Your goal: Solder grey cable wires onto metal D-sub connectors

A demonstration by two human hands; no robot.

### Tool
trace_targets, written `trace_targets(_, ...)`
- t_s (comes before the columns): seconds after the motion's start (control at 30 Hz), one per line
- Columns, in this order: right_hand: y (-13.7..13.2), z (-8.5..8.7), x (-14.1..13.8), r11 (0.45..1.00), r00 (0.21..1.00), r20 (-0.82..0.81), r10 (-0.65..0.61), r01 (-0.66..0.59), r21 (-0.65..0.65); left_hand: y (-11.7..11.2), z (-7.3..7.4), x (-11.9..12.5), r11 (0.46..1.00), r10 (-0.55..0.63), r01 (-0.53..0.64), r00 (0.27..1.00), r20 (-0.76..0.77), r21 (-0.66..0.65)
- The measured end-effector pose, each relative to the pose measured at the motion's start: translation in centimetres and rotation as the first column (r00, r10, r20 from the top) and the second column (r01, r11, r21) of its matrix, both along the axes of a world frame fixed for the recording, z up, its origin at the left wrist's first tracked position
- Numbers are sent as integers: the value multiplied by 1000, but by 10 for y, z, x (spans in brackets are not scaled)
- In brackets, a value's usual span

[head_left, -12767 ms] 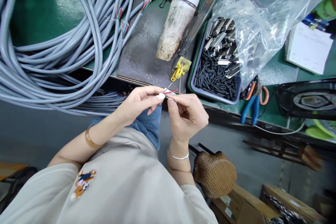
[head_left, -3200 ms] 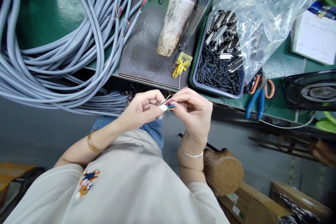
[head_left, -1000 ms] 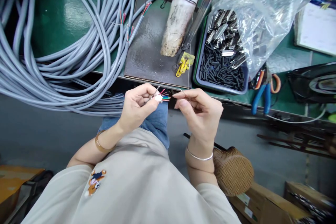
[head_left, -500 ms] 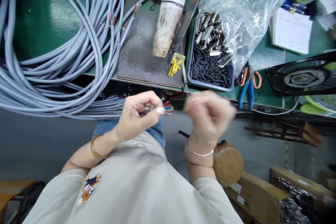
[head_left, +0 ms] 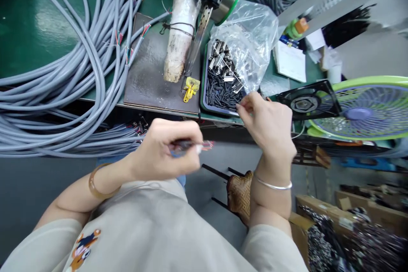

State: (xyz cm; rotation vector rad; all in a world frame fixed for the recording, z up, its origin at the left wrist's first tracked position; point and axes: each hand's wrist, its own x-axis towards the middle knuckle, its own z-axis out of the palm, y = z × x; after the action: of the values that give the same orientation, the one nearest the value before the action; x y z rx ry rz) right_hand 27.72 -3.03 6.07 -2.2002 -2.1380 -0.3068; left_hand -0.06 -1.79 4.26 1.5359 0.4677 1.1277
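My left hand is closed around a cable end, whose thin coloured wires stick out past the thumb, slightly blurred. In front of the bench edge, it hovers below the dark board. At the near right corner of a plastic bin, my right hand bends down with thumb and fingertips pinched together. Whatever lies between them is too small to make out. Short black tubes fill the near part of the bin, and metal connector parts lie behind them, partly under a clear plastic bag.
Grey cables with stripped ends cover the left of the bench. A soldering iron points down beside a white wrapped post and a yellow clip. To the right stand a black fan and a green fan; a stool is below.
My right hand has moved away from the left hand, right and forward to the bin. My left hand still holds the wire end. The view has shifted to the right.
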Motion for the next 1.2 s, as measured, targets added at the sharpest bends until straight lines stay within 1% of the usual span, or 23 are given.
trace_targets(0.03,9,-5,5,999,997,61,-40,39,20,2,-8,2,983,58,-56,998,7,-177)
trace_targets(0.07,19,-10,9,997,994,88,-65,61,41,5,-16,2,933,123,-96,991,57,-347)
trace_targets(0.1,28,-16,13,996,993,93,-70,64,63,8,-23,2,857,194,-118,976,103,-501)
trace_targets(0.13,38,-21,16,995,995,84,-59,51,87,11,-30,0,771,255,-116,957,136,-627)
trace_targets(0.17,47,-26,20,995,997,68,-29,22,100,14,-35,-2,697,287,-105,947,142,-709)
trace_targets(0.2,55,-30,24,995,999,43,20,-24,98,17,-39,-6,638,307,-93,941,142,-764)
trace_targets(0.27,70,-36,31,989,991,-13,135,-134,68,21,-42,-12,559,308,-57,941,143,-827)
trace_targets(0.3,77,-37,35,983,983,-33,182,-181,35,22,-43,-15,535,307,-48,941,140,-844)
trace_targets(0.37,88,-38,41,969,970,-38,242,-243,-36,23,-44,-19,508,305,-41,942,136,-860)
trace_targets(0.4,92,-37,43,963,966,-21,259,-260,-68,23,-44,-19,505,304,-38,943,136,-862)
trace_targets(0.5,100,-35,44,943,948,52,315,-306,-134,22,-45,-17,513,290,-25,946,146,-858)
trace_targets(0.57,103,-34,43,930,936,56,346,-335,-151,21,-44,-14,522,276,-22,950,144,-853)
trace_targets(0.7,103,-33,46,940,939,-103,328,-335,-62,18,-42,-11,541,269,-54,957,112,-839)
trace_targets(0.77,100,-30,52,954,935,-195,298,-297,31,16,-42,-12,555,269,-72,958,97,-829)
trace_targets(0.8,97,-27,54,961,923,-267,277,-261,93,15,-42,-12,561,267,-78,959,91,-824)
trace_targets(0.83,93,-24,56,964,895,-366,256,-209,165,15,-43,-12,565,263,-82,961,86,-821)
trace_targets(0.87,87,-21,55,961,838,-488,244,-141,239,15,-44,-12,569,261,-85,962,82,-818)
trace_targets(0.93,71,-14,45,934,669,-692,272,-11,356,14,-44,-10,576,258,-90,963,77,-812)
trace_targets(0.97,61,-10,35,914,591,-742,316,18,404,14,-44,-9,581,257,-92,963,75,-808)
trace_targets(1.03,39,-7,9,886,428,-804,413,16,464,13,-42,-7,604,231,-82,970,76,-793)
trace_targets(1.07,28,-8,-7,882,336,-835,435,25,470,13,-41,-6,622,202,-65,976,80,-780)
trace_targets(1.1,18,-10,-23,894,242,-870,430,20,447,13,-40,-5,642,167,-42,982,86,-765)
trace_targets(1.2,-2,-24,-64,959,-26,-963,270,-80,271,12,-37,-4,693,85,16,991,104,-721)
